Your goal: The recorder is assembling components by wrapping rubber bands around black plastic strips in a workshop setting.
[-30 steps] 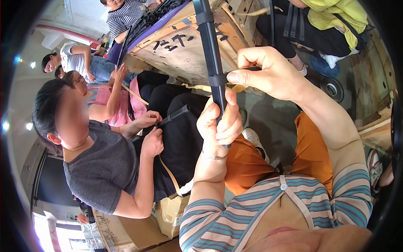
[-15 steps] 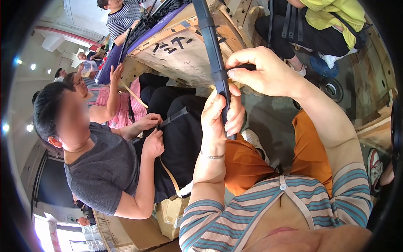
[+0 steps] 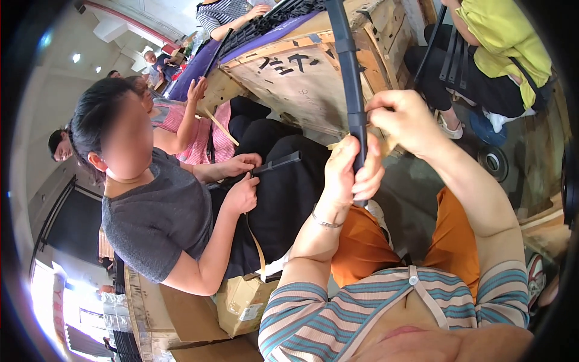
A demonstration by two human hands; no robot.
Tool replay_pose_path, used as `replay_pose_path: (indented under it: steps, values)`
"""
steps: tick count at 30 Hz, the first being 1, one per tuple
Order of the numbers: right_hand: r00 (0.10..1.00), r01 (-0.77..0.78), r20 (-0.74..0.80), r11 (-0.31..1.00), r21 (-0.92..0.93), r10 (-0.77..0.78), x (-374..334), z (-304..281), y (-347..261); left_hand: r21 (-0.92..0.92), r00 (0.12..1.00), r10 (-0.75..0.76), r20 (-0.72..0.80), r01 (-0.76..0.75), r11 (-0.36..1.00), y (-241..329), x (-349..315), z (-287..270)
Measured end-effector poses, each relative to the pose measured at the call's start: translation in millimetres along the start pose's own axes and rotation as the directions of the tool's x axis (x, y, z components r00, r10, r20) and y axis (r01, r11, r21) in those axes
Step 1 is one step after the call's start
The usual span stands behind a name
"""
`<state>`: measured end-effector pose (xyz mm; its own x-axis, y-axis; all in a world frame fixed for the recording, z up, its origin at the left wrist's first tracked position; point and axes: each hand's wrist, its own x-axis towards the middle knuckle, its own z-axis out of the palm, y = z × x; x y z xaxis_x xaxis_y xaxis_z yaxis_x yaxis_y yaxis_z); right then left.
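Observation:
My left hand is closed round the lower end of a long black segmented bar, which looks like a wiper blade. It stands steeply, running up past the top edge of the view. My right hand is beside the bar, just above the left hand, with thumb and fingers pinched together against its right side. What the pinch holds is hidden. A pale tan strip shows just under the right hand.
To my left, a person in a grey shirt handles a short black piece. A wooden crate stands ahead, beside a purple-covered table with black parts. A person in yellow sits at right. Cardboard boxes lie lower left.
The view has shifted, so the scene sits further right. A small black piece showed in my right fingers before; now it is out of sight. The tan strip has come into view below that hand.

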<state>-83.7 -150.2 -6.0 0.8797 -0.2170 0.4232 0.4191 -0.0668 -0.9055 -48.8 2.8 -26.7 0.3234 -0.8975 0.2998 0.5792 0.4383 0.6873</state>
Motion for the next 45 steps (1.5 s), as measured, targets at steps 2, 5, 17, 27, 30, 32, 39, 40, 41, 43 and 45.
replay_pose_path:
  steps: [2, 5, 17, 27, 30, 32, 39, 40, 41, 43, 45]
  values:
    - [0.931, -0.353, -0.023, 0.878, -0.324, 0.365, 7.0, 4.9, 43.5, -0.048, 0.986, -0.009, 0.169, 0.017, 0.999, 4.0, 1.1, 16.5]
    - [0.985, -0.13, 0.095, 0.983, -0.131, 0.143, 22.4, 5.2, 54.1, 0.031, 0.961, 0.007, 0.277, -0.016, 0.999, 10.4, 0.0, 19.7]
    - [0.93, -0.025, 0.351, 0.934, 0.358, -0.11, 11.4, 21.8, -13.8, -0.444, 0.923, 0.068, 0.379, 0.117, 0.888, 8.2, 2.5, 13.6]
    - [0.949, 0.017, 0.305, 0.976, 0.217, -0.085, 25.2, 15.2, -1.5, -0.41, 0.966, 0.046, 0.254, 0.065, 0.91, 19.2, -0.2, 5.6]
    - [0.911, 0.003, 0.396, 0.961, 0.276, -0.117, 31.3, 8.7, 15.8, -0.082, 0.999, -0.028, 0.03, 0.03, 0.996, 18.1, -0.4, 2.0]
    - [0.95, 0.052, 0.293, 0.979, 0.197, -0.109, 38.7, -1.0, 32.2, -0.016, 1.0, 0.023, -0.008, -0.023, 1.0, 16.6, 1.2, -2.3]
    - [0.974, -0.041, 0.226, 0.997, 0.071, 0.024, 28.2, -12.1, 26.6, 0.39, 0.956, 0.168, -0.242, -0.063, 0.919, 11.8, 5.1, -0.6]
    - [0.956, 0.082, 0.272, 0.991, 0.101, -0.107, 26.3, -9.7, 21.3, 0.392, 0.955, 0.159, -0.25, -0.05, 0.919, 10.2, 5.8, 1.3]
    - [0.94, 0.022, 0.337, 0.995, 0.1, -0.055, 22.7, -8.0, 14.7, 0.366, 0.95, 0.139, -0.28, -0.028, 0.93, 5.4, 6.8, 4.0]
    - [0.91, -0.006, 0.414, 0.997, 0.083, -0.029, 18.4, -11.5, 10.3, 0.231, 0.975, 0.003, -0.221, 0.049, 0.972, -0.4, 8.7, 14.1]
    - [0.893, 0.044, 0.442, 0.994, 0.101, -0.085, 18.8, -19.7, 11.8, 0.136, 0.981, -0.125, -0.147, 0.145, 0.98, -2.5, 11.4, 15.2]
